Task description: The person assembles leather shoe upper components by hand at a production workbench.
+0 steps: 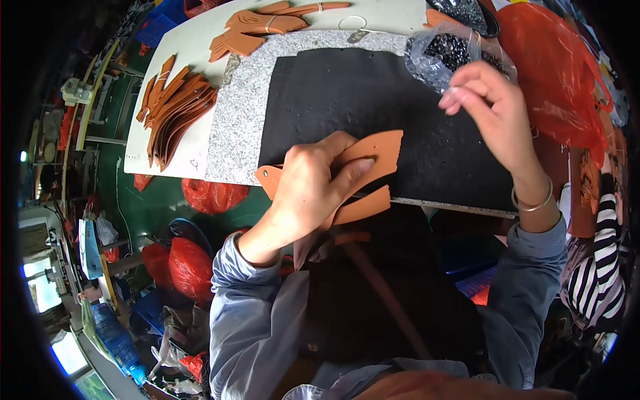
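Observation:
My left hand (303, 183) is closed around a tan leather piece (381, 151), its thumb pressed on the upper face. At the piece's left end a small dark round fitting shows in a hole. Another tan leather strip (367, 205) sticks out below that hand, near the front edge of the black mat (333, 87). Raised over the mat's right side, my right hand (497, 113) has thumb and fingertips drawn together, slightly blurred; anything tiny between them cannot be made out. Just behind it lies an open clear plastic bag (427, 60) of small shiny black pieces.
Under the mat is a speckled stone slab (233, 120) on a white table (180, 50). A fanned stack of tan leather pieces (177, 110) lies at left, and a tied bundle (257, 30) at the back. A red plastic bag (553, 73) stands at right.

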`<action>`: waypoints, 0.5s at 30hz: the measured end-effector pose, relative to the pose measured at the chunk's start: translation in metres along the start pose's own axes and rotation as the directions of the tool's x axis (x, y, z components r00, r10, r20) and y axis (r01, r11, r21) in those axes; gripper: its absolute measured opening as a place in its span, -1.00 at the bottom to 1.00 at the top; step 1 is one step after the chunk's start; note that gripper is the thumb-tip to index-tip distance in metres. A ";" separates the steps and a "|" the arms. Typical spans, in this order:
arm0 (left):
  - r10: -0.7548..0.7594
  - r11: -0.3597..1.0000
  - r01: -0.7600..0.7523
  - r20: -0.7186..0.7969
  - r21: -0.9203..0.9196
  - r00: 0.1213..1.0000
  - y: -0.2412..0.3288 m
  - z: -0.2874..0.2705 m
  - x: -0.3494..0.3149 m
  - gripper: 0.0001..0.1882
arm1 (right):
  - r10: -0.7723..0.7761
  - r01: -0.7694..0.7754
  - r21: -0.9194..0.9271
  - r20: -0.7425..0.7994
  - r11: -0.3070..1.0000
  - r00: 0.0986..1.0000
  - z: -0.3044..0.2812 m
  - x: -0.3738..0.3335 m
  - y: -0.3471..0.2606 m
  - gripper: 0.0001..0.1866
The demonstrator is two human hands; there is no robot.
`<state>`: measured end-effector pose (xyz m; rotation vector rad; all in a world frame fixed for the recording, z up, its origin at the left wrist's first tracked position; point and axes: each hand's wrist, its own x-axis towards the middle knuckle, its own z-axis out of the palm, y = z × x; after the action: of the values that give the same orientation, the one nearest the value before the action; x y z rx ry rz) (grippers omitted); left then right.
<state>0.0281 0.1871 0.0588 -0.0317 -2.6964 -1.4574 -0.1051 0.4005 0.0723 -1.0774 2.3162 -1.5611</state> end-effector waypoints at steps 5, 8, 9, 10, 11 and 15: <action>0.046 0.998 -0.046 -0.005 -0.033 0.999 0.005 0.002 0.001 -0.85 | -0.391 0.392 -0.031 0.046 0.919 0.919 0.048 -0.013 -0.016 -0.89; 0.083 0.996 -0.082 0.009 -0.036 0.997 0.007 0.003 0.000 -0.85 | -0.316 0.314 0.046 0.048 0.948 0.948 0.061 -0.015 -0.017 -0.85; 0.119 0.992 -0.119 0.004 -0.032 0.993 0.006 0.004 -0.001 -0.85 | -0.288 0.289 -0.002 0.078 0.957 0.954 0.062 -0.017 -0.016 -0.83; 0.118 0.992 -0.118 0.004 -0.036 0.993 0.005 0.005 -0.002 -0.85 | -0.286 0.287 -0.004 0.080 0.958 0.955 0.064 -0.018 -0.018 -0.83; 0.137 0.990 -0.137 -0.028 -0.005 0.990 0.004 0.005 -0.003 -0.84 | -0.308 0.308 -0.099 0.022 0.946 0.951 0.066 -0.019 -0.021 -0.84; 0.118 0.992 -0.121 -0.102 -0.028 0.988 0.001 0.009 -0.011 -0.78 | -0.432 0.414 -0.232 -0.030 0.880 0.901 0.063 -0.026 -0.027 -0.79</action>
<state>0.0383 0.1957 0.0536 -0.1174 -2.5434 -1.4308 -0.0428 0.3646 0.0604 -1.7061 2.4727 -1.5222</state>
